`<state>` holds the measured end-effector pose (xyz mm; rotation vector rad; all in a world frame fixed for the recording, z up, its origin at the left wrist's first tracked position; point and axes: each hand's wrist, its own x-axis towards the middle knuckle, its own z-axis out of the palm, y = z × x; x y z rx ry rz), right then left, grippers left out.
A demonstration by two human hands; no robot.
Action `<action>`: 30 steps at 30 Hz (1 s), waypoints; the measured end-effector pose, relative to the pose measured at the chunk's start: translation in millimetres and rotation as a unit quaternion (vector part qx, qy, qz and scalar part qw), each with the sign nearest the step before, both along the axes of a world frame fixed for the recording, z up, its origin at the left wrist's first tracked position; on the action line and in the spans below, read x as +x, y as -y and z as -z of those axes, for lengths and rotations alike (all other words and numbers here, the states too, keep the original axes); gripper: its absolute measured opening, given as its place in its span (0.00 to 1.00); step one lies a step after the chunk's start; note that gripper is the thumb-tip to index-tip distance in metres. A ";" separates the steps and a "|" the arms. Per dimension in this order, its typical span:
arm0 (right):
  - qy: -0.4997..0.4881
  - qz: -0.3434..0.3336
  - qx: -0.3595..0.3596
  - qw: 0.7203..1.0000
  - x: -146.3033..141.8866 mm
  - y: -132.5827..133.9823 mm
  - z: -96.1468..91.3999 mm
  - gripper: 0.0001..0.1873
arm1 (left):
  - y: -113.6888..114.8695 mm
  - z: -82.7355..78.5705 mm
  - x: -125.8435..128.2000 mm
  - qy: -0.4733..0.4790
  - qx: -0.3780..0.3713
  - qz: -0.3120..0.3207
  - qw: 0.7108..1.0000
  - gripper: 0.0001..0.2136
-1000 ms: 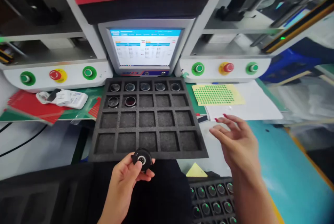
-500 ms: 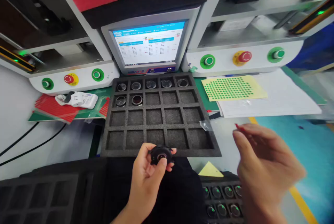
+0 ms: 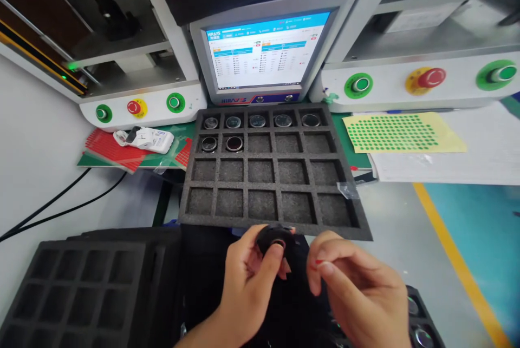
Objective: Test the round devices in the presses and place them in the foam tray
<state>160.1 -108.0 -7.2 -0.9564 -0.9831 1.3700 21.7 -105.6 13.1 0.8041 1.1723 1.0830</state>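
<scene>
My left hand (image 3: 254, 283) is closed round a round black watch case (image 3: 270, 237), thumb pressed on the ring at its centre. Beside it, to the right, my right hand (image 3: 357, 288) pinches a small red sticker (image 3: 319, 262) between thumb and forefinger. The two hands are close but apart. Just beyond them lies a dark foam tray (image 3: 262, 179) with square pockets. Several round watch faces (image 3: 234, 144) sit in its back row and in the left of its second row.
A monitor (image 3: 268, 56) stands behind the tray, between two machines with green and red buttons (image 3: 431, 77). Red sticker sheets (image 3: 111, 149) and a white device (image 3: 152, 139) lie left; a green-dot sticker sheet (image 3: 400, 131) lies right. Another foam tray (image 3: 73, 288) is at lower left.
My right hand has come in leftward and down with the red sticker, close to the watch case. My left hand still holds the case. The camera view has shifted left.
</scene>
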 end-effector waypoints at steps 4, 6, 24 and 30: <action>0.023 0.001 0.003 1.000 5.2 -0.3 -1.2 0.04 | -1.3 1.9 -7.3 0.065 -0.021 -0.026 0.997 0.10; 0.019 -0.006 -0.013 1.000 4.2 -0.8 -1.5 0.04 | -0.1 4.6 -8.8 0.078 -0.027 -0.039 0.996 0.09; -0.190 -0.036 -0.237 0.952 -30.5 8.6 -11.6 0.07 | 16.7 12.0 2.5 -0.094 0.120 -0.052 0.987 0.12; -0.192 -0.041 -0.232 0.953 -29.0 6.1 -13.2 0.07 | 26.6 15.9 -5.8 -0.169 0.178 0.030 0.969 0.19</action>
